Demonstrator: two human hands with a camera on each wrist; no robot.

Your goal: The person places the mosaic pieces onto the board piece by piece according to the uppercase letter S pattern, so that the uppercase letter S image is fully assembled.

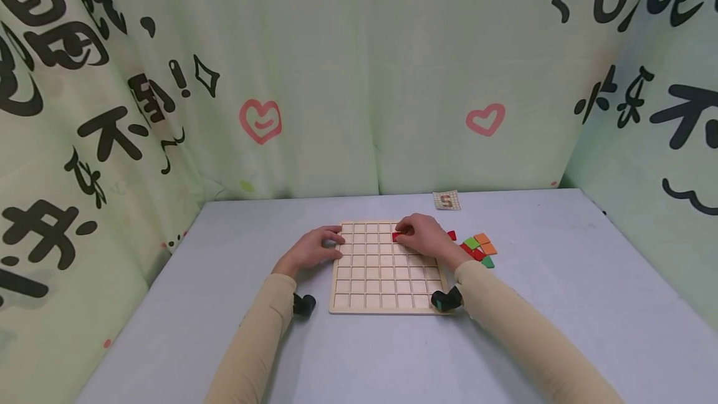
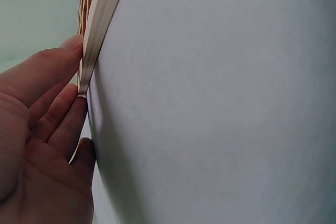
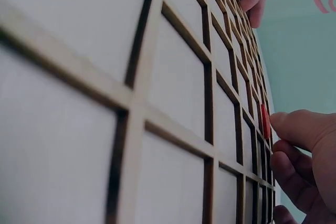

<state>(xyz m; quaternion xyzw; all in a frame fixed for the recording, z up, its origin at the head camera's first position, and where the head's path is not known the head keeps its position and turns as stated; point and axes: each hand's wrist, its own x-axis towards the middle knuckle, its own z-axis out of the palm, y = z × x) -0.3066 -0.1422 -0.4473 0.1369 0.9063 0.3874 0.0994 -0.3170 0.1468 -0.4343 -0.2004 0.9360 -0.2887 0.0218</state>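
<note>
A square wooden grid board [image 1: 387,312] with raised dividers lies on the table in front of me. My left hand [image 1: 314,248] is at its upper left edge. In the left wrist view, the thumb touches the board's side and the fairly straight fingers reach the far corner. Over the board's upper right part, my right hand [image 1: 423,234] pinches a small red square tile [image 1: 395,237]. The right wrist view has this tile standing up at a grid cell with the thumb against it. My right hand and forearm hide the board's upper right corner.
Right of the board lies a loose cluster of tiles: red [image 1: 478,255], light green [image 1: 471,243], dark green [image 1: 488,262] and orange [image 1: 489,249]. Another red tile [image 1: 451,235] shows beside my right hand. A small patterned card [image 1: 446,200] lies near the table's back edge.
</note>
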